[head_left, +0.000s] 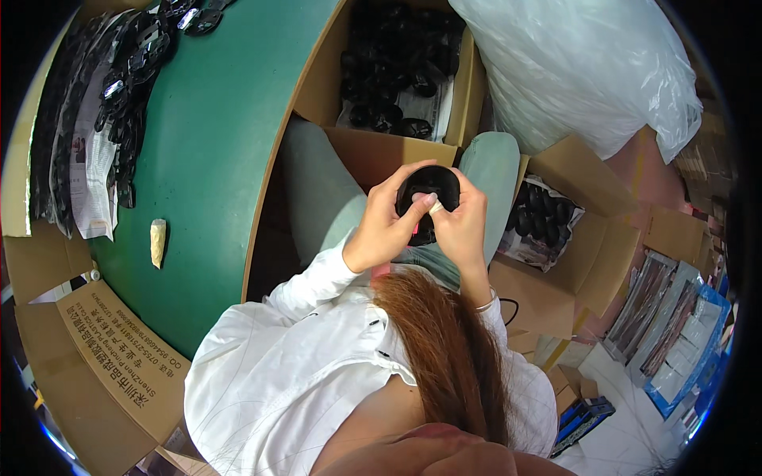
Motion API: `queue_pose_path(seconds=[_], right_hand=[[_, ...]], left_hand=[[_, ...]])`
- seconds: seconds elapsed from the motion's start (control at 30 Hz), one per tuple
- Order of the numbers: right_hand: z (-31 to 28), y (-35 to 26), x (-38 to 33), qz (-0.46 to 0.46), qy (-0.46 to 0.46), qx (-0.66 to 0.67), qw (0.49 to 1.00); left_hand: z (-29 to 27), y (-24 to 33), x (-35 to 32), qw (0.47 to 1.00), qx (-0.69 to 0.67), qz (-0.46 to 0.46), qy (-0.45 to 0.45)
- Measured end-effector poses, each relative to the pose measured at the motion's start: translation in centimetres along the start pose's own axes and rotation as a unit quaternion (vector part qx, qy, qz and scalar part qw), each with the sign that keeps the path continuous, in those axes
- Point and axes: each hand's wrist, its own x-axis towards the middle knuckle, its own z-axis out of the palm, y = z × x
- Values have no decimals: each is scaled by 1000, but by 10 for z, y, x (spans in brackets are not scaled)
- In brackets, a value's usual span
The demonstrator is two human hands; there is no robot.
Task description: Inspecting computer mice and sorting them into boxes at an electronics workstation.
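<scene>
In the head view, the left hand [383, 230] and right hand [459, 224] both grip a round black part [429, 186] held over the lap, thumbs pressed on its face. It sits just before an open cardboard box [373, 151] of similar black parts, beside a green table [214, 135].

You get bright, even light from overhead; glare sits on the clear plastic bag [587, 71] at one o'clock. Edges bend and darken toward the rim, and the hair at six o'clock blurs.
</scene>
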Motion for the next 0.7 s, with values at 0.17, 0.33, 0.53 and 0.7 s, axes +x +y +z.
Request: queue_pose_path(seconds=[0.17, 0.33, 0.53, 0.7], right_hand=[[5, 4, 1, -29, 26, 43, 998], [11, 5, 1, -30, 35, 66, 997], [11, 4, 1, -11, 28, 49, 998], [10, 7, 4, -18, 36, 50, 998]], left_hand=[[14, -3, -4, 996, -9, 32, 81], [17, -9, -2, 991, 6, 72, 115], [19, -16, 0, 985, 11, 108, 138], [12, -8, 2, 990, 9, 84, 112]])
